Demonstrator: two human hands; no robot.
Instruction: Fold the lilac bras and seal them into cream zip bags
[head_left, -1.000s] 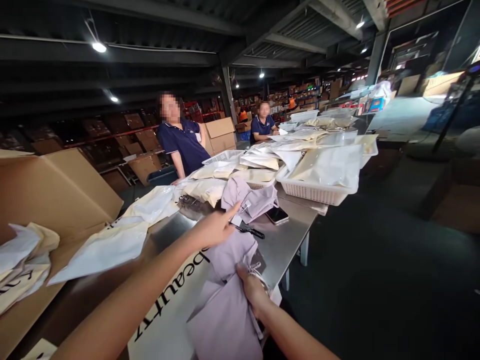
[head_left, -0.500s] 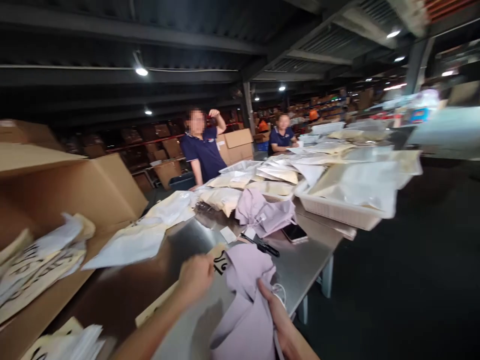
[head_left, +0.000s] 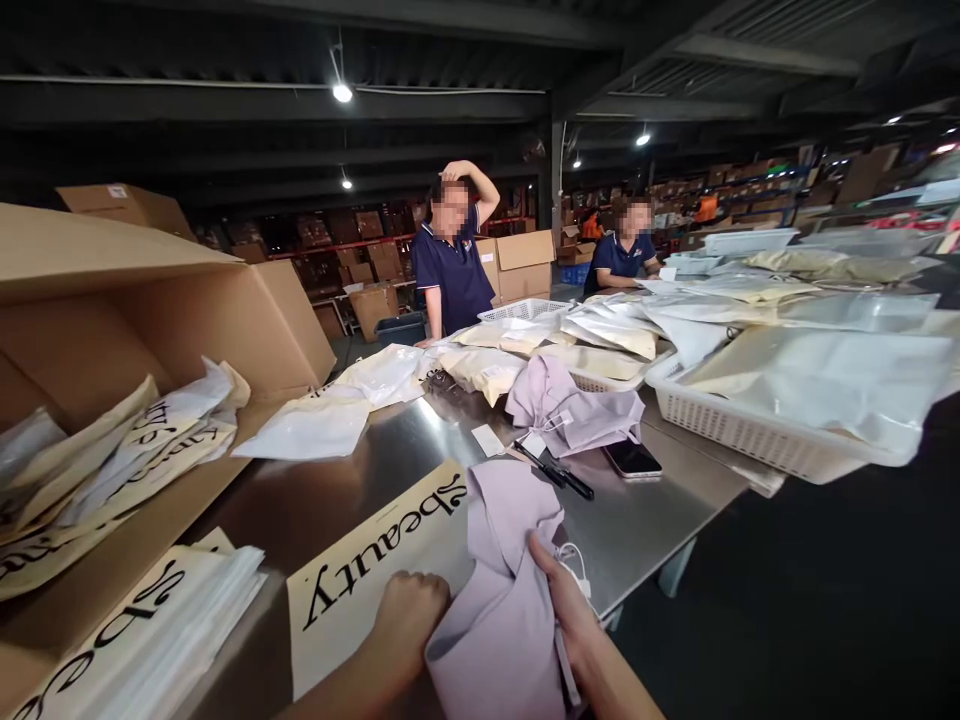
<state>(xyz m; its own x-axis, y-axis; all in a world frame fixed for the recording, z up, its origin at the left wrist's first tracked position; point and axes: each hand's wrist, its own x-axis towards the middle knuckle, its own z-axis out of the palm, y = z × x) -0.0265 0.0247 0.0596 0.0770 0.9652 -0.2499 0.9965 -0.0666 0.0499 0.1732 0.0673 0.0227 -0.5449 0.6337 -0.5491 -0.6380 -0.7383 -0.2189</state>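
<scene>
A folded lilac garment [head_left: 502, 600] is in front of me, with a white cord and small tag [head_left: 576, 575] at its right edge. My right hand [head_left: 574, 610] grips its right side, thumb on top and fingers hidden beneath. My left hand [head_left: 412, 615] is closed in a fist beside the garment's lower left edge, over a flat cream bag [head_left: 367, 565] with black "beauty" lettering. What the left fingers hold, if anything, is hidden. Beyond lies a second lilac garment [head_left: 566, 405] with a tag, near a slim black tool [head_left: 559, 470] and a phone [head_left: 634, 460].
An open carton [head_left: 289, 320] with printed bags stands left, above a stack of bags [head_left: 150, 635]. Filled bags [head_left: 307, 425] and white baskets [head_left: 757, 435] cover the metal table's [head_left: 697, 490] far side. Two people in navy shirts [head_left: 454, 265] are across it.
My left hand has come down and nearer to me along the bag, uncovering its lettering. The right hand keeps its hold on the garment. The view has turned left.
</scene>
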